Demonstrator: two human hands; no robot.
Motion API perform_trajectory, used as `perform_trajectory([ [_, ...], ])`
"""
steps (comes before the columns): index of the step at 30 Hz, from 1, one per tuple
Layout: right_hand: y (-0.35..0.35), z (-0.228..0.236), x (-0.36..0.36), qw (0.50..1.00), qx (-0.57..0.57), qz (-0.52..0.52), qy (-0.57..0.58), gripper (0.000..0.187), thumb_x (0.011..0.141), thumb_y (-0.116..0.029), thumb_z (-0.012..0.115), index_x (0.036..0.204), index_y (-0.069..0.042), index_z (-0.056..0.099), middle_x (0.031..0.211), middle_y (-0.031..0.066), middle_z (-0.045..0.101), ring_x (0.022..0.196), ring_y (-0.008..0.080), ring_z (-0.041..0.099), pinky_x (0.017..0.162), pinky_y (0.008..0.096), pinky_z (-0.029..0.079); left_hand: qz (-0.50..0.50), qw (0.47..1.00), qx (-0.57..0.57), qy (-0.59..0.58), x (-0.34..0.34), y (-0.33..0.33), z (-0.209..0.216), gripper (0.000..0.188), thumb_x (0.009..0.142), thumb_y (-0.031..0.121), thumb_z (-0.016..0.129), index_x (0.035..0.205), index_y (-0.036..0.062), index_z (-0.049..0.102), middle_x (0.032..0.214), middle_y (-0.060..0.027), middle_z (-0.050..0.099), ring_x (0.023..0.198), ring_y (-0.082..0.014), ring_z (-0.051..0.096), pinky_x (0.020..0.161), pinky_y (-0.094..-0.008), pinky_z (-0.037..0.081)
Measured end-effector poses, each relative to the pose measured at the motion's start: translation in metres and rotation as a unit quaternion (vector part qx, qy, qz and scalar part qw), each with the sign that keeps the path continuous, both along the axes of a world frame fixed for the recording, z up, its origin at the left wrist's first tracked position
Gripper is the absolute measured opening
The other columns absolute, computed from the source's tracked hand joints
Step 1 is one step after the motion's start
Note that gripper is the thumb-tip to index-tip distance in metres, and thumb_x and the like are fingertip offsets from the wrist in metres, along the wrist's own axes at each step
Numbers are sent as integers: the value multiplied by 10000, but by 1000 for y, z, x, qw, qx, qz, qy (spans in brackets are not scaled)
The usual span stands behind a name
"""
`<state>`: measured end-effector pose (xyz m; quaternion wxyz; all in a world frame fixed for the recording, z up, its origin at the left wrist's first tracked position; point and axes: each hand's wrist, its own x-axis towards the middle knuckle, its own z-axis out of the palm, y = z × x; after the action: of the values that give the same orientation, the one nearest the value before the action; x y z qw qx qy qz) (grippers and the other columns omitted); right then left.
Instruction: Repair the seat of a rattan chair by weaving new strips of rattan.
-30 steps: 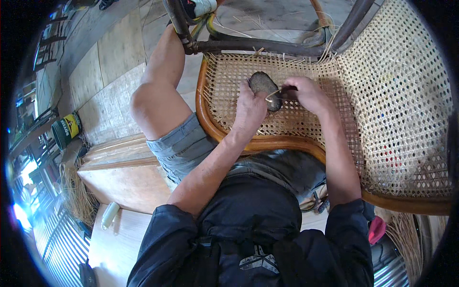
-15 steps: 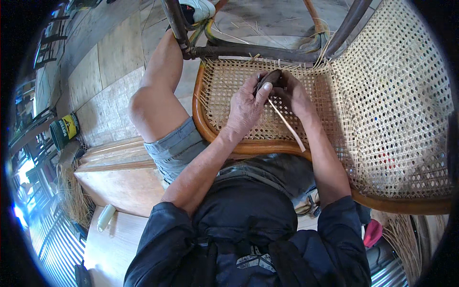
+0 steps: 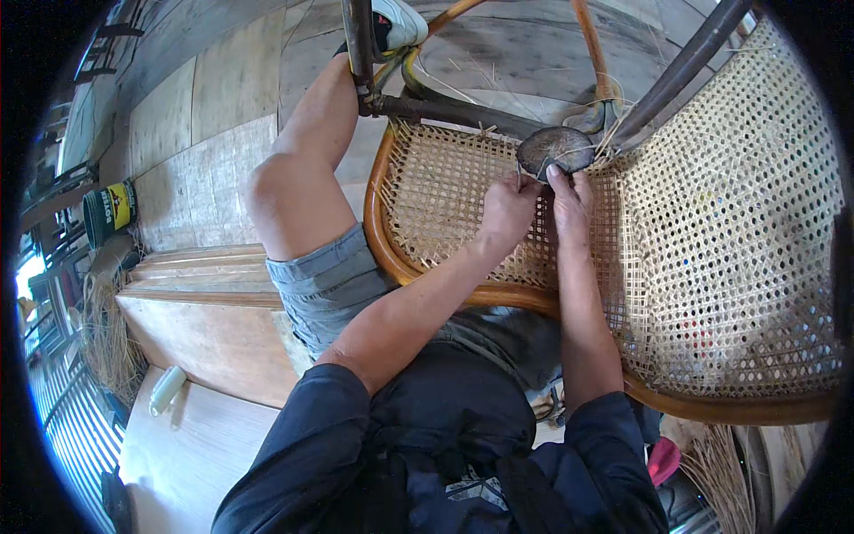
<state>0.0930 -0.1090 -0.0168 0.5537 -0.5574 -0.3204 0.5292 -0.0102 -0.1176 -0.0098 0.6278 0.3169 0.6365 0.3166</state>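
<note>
A dark, round, shallow piece (image 3: 553,148), like half a coconut shell, is tilted above the woven cane seat (image 3: 445,178) near its far rail. My right hand (image 3: 572,206) grips its near edge, thumb on top and fingers underneath. Closed at the piece's near left edge, my left hand (image 3: 510,212) pinches something small; its fingertips are partly hidden, and I cannot make out what they hold. A thin pale strand shows against the dark surface. The chair lies on its side across my lap, with its cane back (image 3: 729,240) rising to the right.
Dark chair legs (image 3: 360,53) stand beyond the seat. Loose cane strips lie on the plank floor (image 3: 498,53). To the left are a dark bucket (image 3: 108,214) with a yellow label, a bundle of fibres (image 3: 111,343) and a pale green cylinder (image 3: 167,390) on a board.
Both hands have shifted away from me and to the right. The dark piece has turned from nearly edge-on to broad side up. The pale strip hanging below the hands no longer shows there.
</note>
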Motion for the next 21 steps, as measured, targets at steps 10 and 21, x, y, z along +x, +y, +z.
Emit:
perform_trajectory([
  [10,3,19,5,989,-93,104,49,338,805,-94,611,1113,-2,509,1046,22,558,944,124,499,888,264,363,-42,986,-62,-151,-13,4,18,147,854,113,544,929,2,604,687,-32,601,484,-88,485,425,-249,377],
  [21,82,72,-4,993,78,-73,-50,158,790,-8,591,940,-7,543,887,50,566,780,119,537,666,246,465,23,971,-83,-222,-9,-4,3,138,892,109,489,858,-7,556,700,-46,578,591,-125,541,478,-261,452],
])
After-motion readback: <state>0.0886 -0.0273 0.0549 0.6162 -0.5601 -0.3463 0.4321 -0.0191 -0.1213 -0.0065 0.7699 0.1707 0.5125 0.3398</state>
